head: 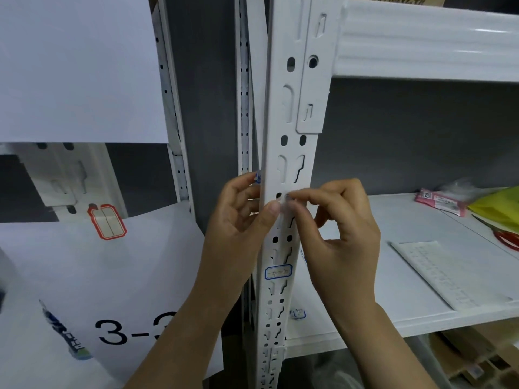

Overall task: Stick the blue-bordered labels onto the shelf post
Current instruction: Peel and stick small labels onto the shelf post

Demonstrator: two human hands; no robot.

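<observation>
Shelf post (285, 37) runs vertical between our hands. Left hand (241, 220) clasps it, thumb pressing the small label (284, 204) onto the front face. Right hand (345, 242) pinches the label's right edge. Stuck label (278, 272) sits directly below, blue-bordered, script unreadable. We read "3-3" on the paper sign (126, 262).

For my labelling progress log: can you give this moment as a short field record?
left hand: grips shelf post, thumb on its front
right hand: pinches new label at post, print blurred
stuck label: blue-bordered, lower on post
shelf board: holds paper strip, pink packet
</observation>
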